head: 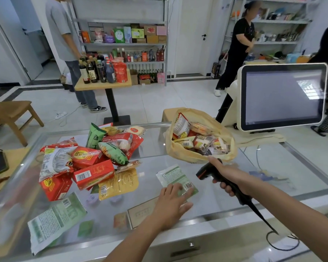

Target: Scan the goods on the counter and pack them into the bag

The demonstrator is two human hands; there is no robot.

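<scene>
A glass desk (pixel 235 186) carries a white monitor (pixel 282 97) at the far right. Beside the monitor stands a yellow bag (pixel 180 150), open and already holding packets. A pile of goods (pixel 91 159) lies on the left half of the desk. A small green packet (pixel 175 177) lies flat, barcode up, between the pile and the bag. The left hand (pixel 170 203) rests on it with fingers extended. The right hand (pixel 229 176) grips a black scanner (pixel 208 172), whose head is near the packet.
</scene>
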